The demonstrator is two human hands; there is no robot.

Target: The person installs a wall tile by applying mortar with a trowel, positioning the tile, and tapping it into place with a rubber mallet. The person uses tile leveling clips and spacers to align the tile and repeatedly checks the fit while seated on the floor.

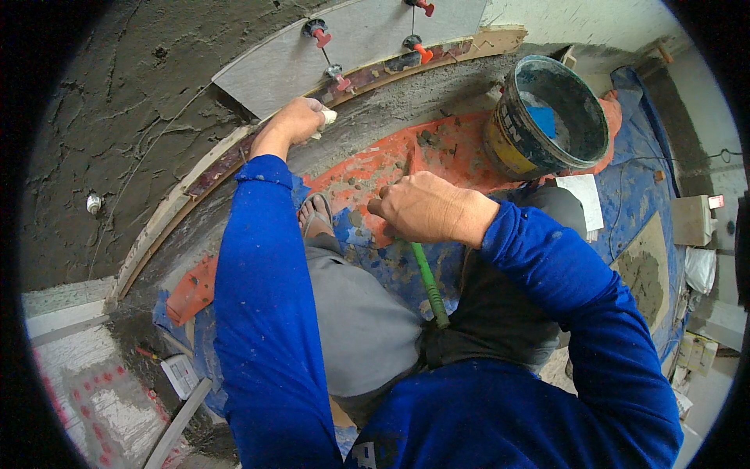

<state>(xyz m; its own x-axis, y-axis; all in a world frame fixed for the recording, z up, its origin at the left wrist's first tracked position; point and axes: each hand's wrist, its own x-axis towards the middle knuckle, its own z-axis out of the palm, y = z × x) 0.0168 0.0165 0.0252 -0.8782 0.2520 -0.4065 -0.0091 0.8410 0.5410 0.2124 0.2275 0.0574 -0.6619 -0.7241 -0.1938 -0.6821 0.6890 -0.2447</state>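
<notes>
My left hand (pixel 293 123) rests on the curved wooden strip by the wall, its fingers closed on a small whitish crumpled piece (pixel 327 117). I cannot tell what that piece is made of. Just beyond this hand, a pale grey tile (pixel 273 66) lies against the wet mortar. Red-handled tile levelling clips (pixel 337 78) sit along its edge and joint. Lower and to the right, my right hand (pixel 430 209) is closed around a tool with a green handle (pixel 429 285). The handle points back toward my lap, and the hand hides the tool's other end.
A mortar-stained bucket (pixel 512 129) with a blue thing inside stands at the right. Orange sheeting (pixel 375 166) and a blue tarp (pixel 625 184), strewn with mortar crumbs, cover the floor. Rough grey mortar (pixel 101 141) coats the wall at left. White papers (pixel 580 202) lie beside my knee.
</notes>
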